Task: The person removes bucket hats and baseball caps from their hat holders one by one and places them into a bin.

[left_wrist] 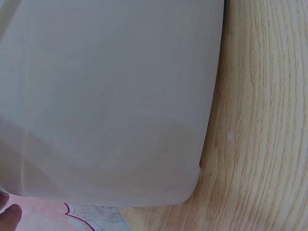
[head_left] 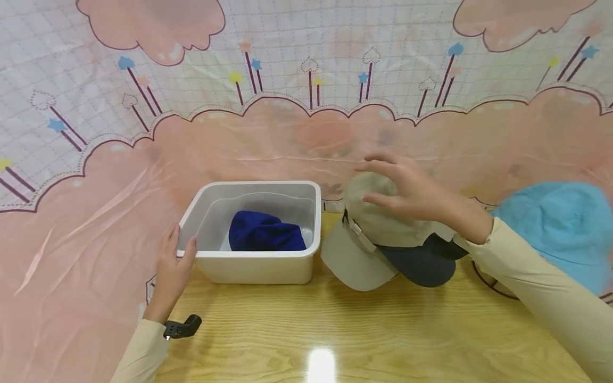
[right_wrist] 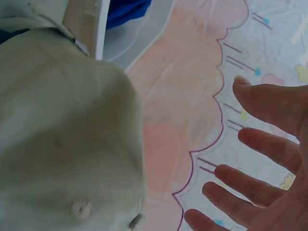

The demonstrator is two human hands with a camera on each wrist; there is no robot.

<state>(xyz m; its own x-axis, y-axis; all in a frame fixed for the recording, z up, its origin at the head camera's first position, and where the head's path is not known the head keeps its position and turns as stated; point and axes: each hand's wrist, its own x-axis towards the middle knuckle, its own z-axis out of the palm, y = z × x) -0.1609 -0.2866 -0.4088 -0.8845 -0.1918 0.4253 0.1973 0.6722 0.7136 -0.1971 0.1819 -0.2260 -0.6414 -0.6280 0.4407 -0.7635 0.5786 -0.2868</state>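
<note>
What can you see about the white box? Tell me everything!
The white box is open-topped and looks like smooth plastic, with rounded corners, a lipped rim and walls narrowing downward. It stands upright on the wooden table, left of the caps. Dark blue cloth lies inside. The left hand holds its near left corner.

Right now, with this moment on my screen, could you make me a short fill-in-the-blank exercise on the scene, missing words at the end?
1. The hat inside the bin is dark ____.
2. The hand gripping the bin is the person's ____ one.
3. The right hand holds ____.
4. In the head view, the light blue hat lies at the far ____.

Missing words: blue; left; nothing; right.
</note>
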